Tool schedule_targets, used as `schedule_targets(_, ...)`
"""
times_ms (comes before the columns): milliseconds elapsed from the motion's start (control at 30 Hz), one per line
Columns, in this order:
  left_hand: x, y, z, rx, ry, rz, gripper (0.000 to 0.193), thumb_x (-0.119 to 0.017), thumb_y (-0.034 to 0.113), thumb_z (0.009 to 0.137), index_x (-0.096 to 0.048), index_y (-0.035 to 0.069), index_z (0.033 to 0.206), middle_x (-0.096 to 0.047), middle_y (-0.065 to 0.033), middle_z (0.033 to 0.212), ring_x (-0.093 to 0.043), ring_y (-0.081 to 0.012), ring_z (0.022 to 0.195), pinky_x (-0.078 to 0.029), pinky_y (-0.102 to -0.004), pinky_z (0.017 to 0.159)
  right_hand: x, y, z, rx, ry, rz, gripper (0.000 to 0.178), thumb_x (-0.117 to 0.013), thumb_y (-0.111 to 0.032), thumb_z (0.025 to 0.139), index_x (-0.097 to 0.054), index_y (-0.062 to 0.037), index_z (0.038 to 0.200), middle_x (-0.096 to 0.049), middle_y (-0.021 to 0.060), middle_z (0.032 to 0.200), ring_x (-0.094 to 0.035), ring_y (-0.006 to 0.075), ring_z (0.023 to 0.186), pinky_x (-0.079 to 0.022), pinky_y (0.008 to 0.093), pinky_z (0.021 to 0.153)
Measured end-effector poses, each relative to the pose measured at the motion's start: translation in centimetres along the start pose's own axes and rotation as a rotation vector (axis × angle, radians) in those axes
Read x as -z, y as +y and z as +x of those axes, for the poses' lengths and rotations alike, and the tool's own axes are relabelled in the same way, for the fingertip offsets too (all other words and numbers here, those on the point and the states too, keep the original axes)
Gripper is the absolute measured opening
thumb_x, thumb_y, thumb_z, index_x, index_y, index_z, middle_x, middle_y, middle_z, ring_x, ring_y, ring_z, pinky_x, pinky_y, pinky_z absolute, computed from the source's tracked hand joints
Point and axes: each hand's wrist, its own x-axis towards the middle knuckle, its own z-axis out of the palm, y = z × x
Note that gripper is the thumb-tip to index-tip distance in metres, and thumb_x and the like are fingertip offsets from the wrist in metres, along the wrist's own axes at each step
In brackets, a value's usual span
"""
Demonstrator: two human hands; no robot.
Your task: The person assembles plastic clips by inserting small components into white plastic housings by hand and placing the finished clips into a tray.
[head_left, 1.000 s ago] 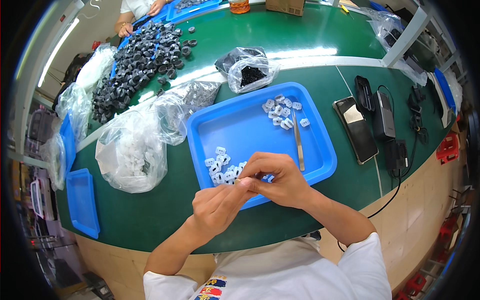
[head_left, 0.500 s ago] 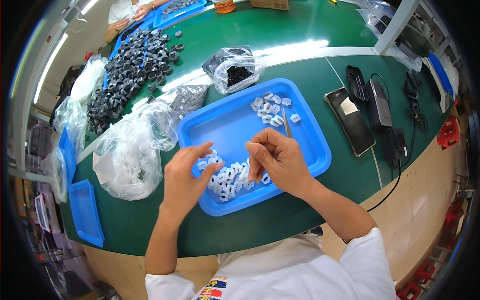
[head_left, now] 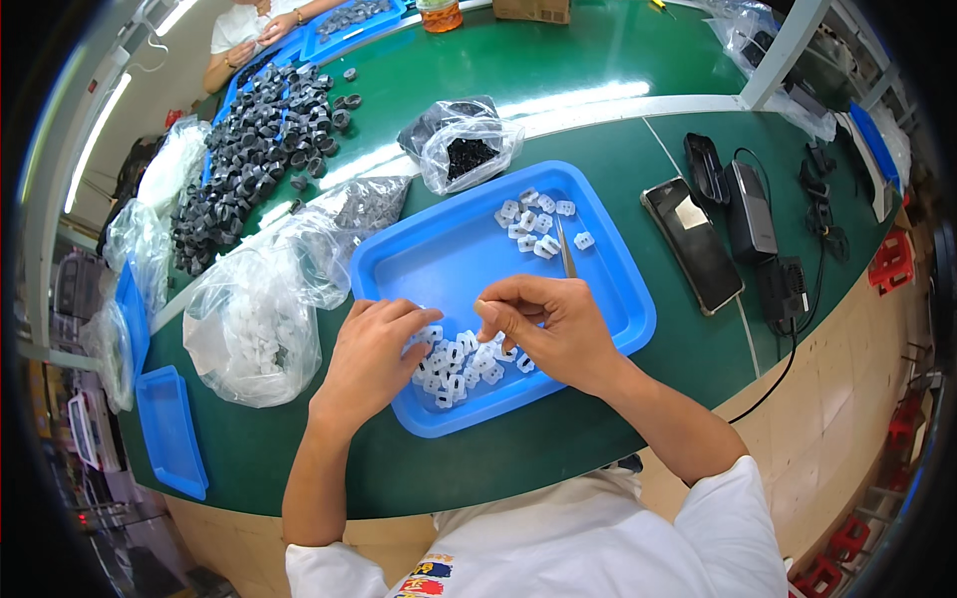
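Note:
At the near left of a blue tray (head_left: 630,289), small white plastic parts (head_left: 457,374) with dark slots lie in a loose pile. My left hand (head_left: 371,354) is at the pile's left edge, its fingers and thumb closing around one white part (head_left: 432,334). Over the right side of the pile, my right hand (head_left: 558,324) is closed in a pinch; whatever is between its fingertips is too small or hidden. Metal tweezers (head_left: 566,249) point away just beyond that hand, their lower end hidden. Several more white parts (head_left: 528,221) are grouped in the tray's far right corner.
Left of the tray lie clear bags of white parts (head_left: 261,339) and grey parts (head_left: 374,204). A bag of black pieces (head_left: 471,154) is behind it. Dark caps (head_left: 259,130) are heaped far left. A phone (head_left: 693,244) and power adapter (head_left: 783,291) lie right. Another person (head_left: 249,30) sits opposite.
My left hand has come down onto the edge of the pile, its fingers drawing in around a white part. My right hand has shifted slightly left and nearer, still pinched.

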Motion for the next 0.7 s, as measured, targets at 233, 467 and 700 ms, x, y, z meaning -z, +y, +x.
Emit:
schedule_targets(233, -0.6, -0.5, -0.4, 0.116, 0.156, -0.079, 0.031, -0.070, 0.005, 0.075, -0.066, 0.008, 0.106, -0.063, -0.0061, 0.084, -0.061, -0.0210, 0.078, -0.046, -0.0323, 0.068, -0.1, -0.4, -0.3, 0.000, -0.056, -0.008, 0.015, -0.064, -0.013, 0.090, -0.067, 0.0014, 0.092, -0.066, 0.0053, 0.072, -0.064, 0.0080, 0.066, -0.049, 0.0203, 0.055)
schedule_targets(467, -0.9, -0.2, -1.2, 0.202, 0.301, -0.256, 0.030, -0.069, 0.000, 0.077, -0.065, 0.004, 0.106, -0.061, -0.0063, 0.083, -0.061, -0.0157, 0.075, -0.048, -0.0273, 0.063, -0.4, -0.4, -0.2, -0.017, -0.135, 0.036, 0.015, -0.066, -0.012, 0.088, -0.068, 0.0004, 0.097, -0.068, 0.0054, 0.078, -0.065, 0.0090, 0.069, -0.052, 0.0216, 0.058)
schedule_targets(700, -1.6, 1.5, -3.0, -0.020, 0.446, -0.464, 0.034, -0.074, -0.008, 0.068, -0.068, 0.003, 0.099, -0.062, -0.0097, 0.093, -0.064, -0.0199, 0.082, -0.052, -0.0286, 0.068, -0.5, 0.1, -0.7, -0.048, -0.241, 0.066, 0.018, -0.067, -0.009, 0.087, -0.066, 0.0014, 0.101, -0.069, 0.0080, 0.080, -0.066, 0.0111, 0.070, -0.054, 0.0242, 0.062)
